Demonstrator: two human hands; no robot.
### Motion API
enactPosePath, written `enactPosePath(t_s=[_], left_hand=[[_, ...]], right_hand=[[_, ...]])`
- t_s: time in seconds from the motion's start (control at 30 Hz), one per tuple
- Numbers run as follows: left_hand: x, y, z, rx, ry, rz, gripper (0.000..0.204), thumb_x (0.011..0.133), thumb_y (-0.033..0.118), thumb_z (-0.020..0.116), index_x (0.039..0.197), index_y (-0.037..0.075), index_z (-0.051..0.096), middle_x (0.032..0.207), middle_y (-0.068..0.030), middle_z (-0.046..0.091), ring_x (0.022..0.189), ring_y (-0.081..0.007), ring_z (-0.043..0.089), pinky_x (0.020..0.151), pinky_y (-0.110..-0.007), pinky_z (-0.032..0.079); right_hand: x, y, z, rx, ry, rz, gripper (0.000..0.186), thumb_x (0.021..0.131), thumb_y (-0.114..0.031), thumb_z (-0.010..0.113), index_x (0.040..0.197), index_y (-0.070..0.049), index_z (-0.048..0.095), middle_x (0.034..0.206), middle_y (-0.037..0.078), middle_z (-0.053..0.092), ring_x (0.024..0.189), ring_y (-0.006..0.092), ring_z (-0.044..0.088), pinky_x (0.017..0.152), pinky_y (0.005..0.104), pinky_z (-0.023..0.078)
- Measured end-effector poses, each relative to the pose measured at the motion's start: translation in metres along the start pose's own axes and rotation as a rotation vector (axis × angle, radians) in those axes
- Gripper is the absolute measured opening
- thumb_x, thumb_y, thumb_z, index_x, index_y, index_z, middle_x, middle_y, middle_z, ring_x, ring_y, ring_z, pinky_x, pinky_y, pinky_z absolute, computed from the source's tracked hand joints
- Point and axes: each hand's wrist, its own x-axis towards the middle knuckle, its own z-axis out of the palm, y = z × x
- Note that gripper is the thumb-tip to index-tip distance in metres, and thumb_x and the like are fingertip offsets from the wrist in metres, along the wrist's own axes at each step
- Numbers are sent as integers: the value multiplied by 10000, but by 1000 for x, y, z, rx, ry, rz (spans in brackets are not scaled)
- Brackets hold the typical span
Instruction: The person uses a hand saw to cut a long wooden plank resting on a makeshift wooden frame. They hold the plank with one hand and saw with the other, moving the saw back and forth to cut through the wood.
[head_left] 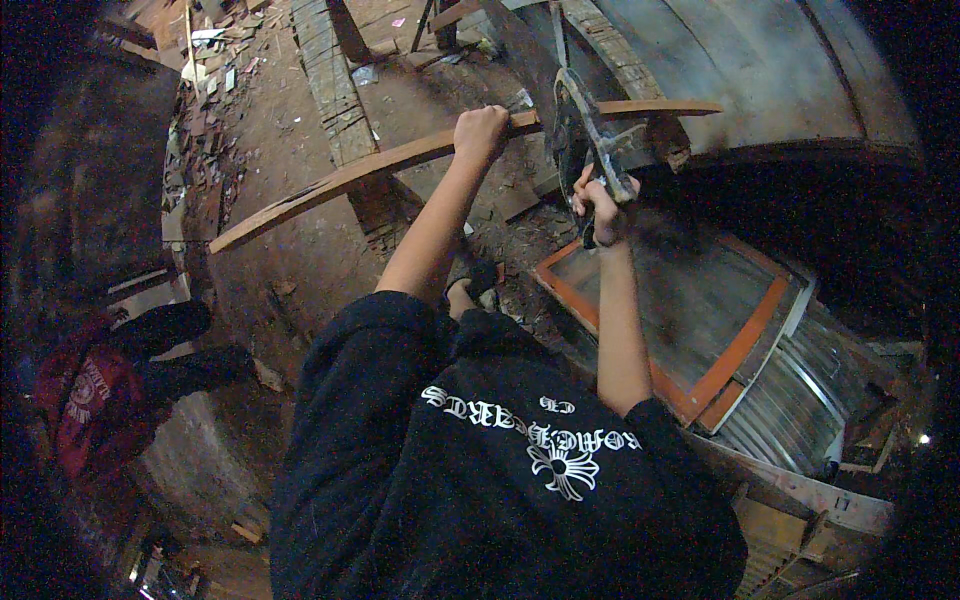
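Observation:
My left hand (481,134) is closed around a long, slightly curved wooden strip (358,170), which runs from the middle left to the upper right and crosses a rough plank (332,100) lying below it. My right hand (600,208) grips a worn, narrow metal tool (590,120) with a long frame, held nearly upright across the strip, right of my left hand. Where the tool meets the wood is unclear. Both forearms reach up from my dark short sleeves, and a foot in a dark sandal shows below my arms.
Wood scraps (205,120) litter the dirt ground at upper left. A large metal sheet (760,70) fills the upper right; an orange-framed panel (660,315) and corrugated metal (790,400) lie at right. Maroon and dark clothing (105,385) is at left; whether someone wears it is unclear.

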Motion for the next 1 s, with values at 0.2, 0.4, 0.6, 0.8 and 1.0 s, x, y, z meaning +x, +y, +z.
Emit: enactPosePath(t_s=[0.2, 0.4, 0.6, 0.8, 1.0], left_hand=[[0, -1, -1, 34, -25, -6, 74, 694, 85, 516, 681, 40, 572, 693, -126, 614, 649, -243, 617, 544, -331, 485], [2, 0, -3, -4, 11, -4, 90, 694, 113, 523, 674, 44, 576, 674, -122, 610, 638, -251, 614, 547, -334, 485], [0, -1, -2, 0, 60, 27, 76, 684, 109, 531, 677, 46, 572, 669, -116, 606, 634, -251, 611, 550, -332, 483], [2, -2, 0, 36, 10, 6, 64, 678, 98, 534, 701, 50, 570, 682, -109, 606, 645, -241, 613, 542, -326, 485], [4, 0, 0, 31, 26, 13, 72, 680, 108, 536, 695, 56, 584, 682, -102, 612, 644, -233, 616, 539, -317, 489]], right_hand=[[9, -22, -3, 291, -85, 241, 63, 741, -102, 448, 773, -59, 415, 603, 19, 379, 490, 109, 388, 531, 260, 338], [9, -2, -2, 236, 11, 82, 31, 677, 12, 477, 673, -17, 486, 526, 30, 457, 401, 108, 427, 395, 238, 350], [1, -1, 2, 148, 33, -8, 31, 687, 10, 473, 694, -3, 500, 532, 41, 471, 425, 107, 441, 387, 228, 343], [2, -2, -1, 212, 12, -4, 45, 688, -1, 494, 728, -7, 514, 558, 42, 483, 436, 104, 450, 393, 229, 358], [6, 19, -6, 190, -10, 34, 49, 682, -13, 521, 728, -12, 505, 546, 30, 468, 426, 101, 444, 387, 227, 355]])
